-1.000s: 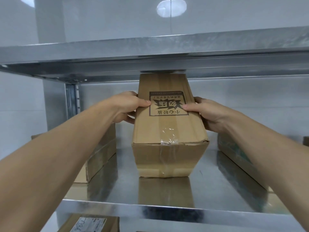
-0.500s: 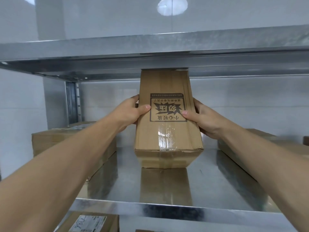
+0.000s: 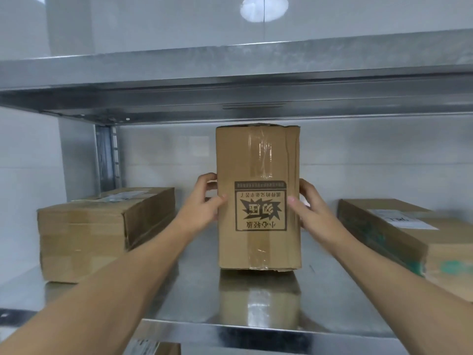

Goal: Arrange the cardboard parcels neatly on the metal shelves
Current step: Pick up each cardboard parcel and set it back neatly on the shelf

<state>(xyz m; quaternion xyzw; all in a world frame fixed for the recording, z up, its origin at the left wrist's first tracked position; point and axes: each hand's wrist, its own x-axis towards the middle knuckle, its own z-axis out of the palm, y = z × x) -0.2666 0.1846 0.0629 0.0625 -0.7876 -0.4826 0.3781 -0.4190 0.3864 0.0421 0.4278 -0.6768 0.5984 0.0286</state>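
A tall cardboard parcel [image 3: 257, 160] with an upside-down black print and clear tape stands upright on its end in the middle of the metal shelf [image 3: 194, 290]. My left hand [image 3: 204, 201] grips its left side, thumb on the front face. My right hand [image 3: 307, 208] grips its right side, thumb on the front. The parcel's bottom edge rests on the shelf surface.
A flat cardboard parcel [image 3: 102, 231] lies on the shelf at the left, another with a white label [image 3: 409, 242] at the right. The upper shelf [image 3: 230, 73] hangs just above the standing parcel. A further parcel [image 3: 153, 348] shows on the shelf below.
The parcel has been tipped up from leaning toward me to standing upright and pushed deeper onto the shelf. Both hands stayed on its sides.
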